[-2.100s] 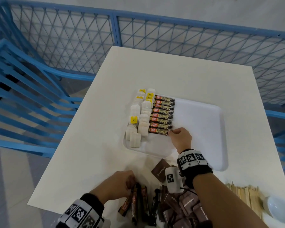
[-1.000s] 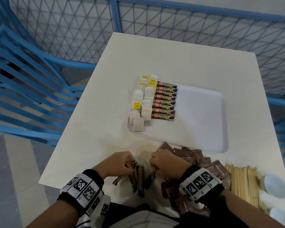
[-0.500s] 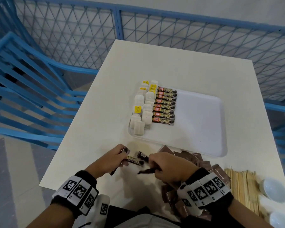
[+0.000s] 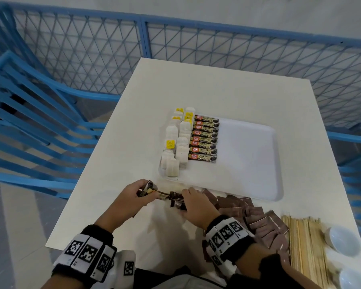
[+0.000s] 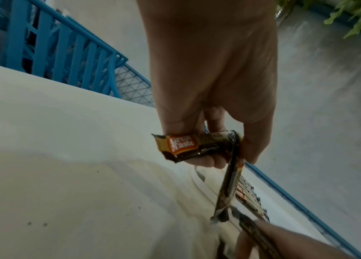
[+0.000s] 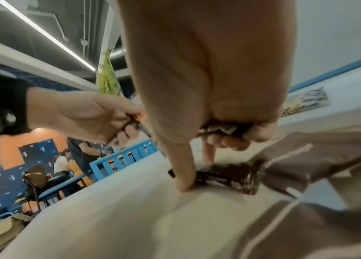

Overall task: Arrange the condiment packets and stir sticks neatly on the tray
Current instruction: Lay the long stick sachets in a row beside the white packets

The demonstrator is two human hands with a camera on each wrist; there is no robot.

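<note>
Both hands have lifted toward the tray point(image 4: 258, 197): left hand point(image 4: 131, 197) pinches glossy coffee sticks point(image 5: 188, 147); right hand point(image 4: 198, 207) curls around crinkly foil sachets point(image 6: 224, 129).

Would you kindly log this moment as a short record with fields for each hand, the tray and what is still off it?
left hand: grips coffee sticks
right hand: grips more coffee sticks near the table
tray: white packets in two columns, then a coffee-stick row; right side bare
off tray: brown sachets, stir sticks, white bowls
</note>
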